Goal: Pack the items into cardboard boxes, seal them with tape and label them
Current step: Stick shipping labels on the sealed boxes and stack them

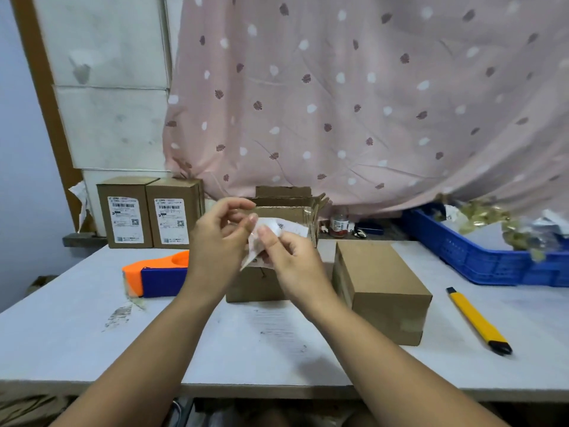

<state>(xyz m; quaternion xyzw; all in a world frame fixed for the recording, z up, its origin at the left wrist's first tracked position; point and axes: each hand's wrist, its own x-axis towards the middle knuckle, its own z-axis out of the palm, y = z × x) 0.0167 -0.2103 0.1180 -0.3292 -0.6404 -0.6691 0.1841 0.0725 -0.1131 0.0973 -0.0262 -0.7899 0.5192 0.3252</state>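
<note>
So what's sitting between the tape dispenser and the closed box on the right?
Head view: a second cardboard box stands between the tape dispenser and the closed box; the left hand and right hand pinch a label over it.

Label [292, 228] print blurred, unreadable; middle box [252, 285] largely hidden; blue crate [480, 260] cut by right edge.

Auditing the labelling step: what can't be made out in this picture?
All in the head view:
1. Label: print too small and blurred; fingers cover part.
2. Middle box: top hidden by left hand and right hand.
3. Crate: cut off by right edge, contents blurred.
4. Bottle: its print too small to read.
</note>
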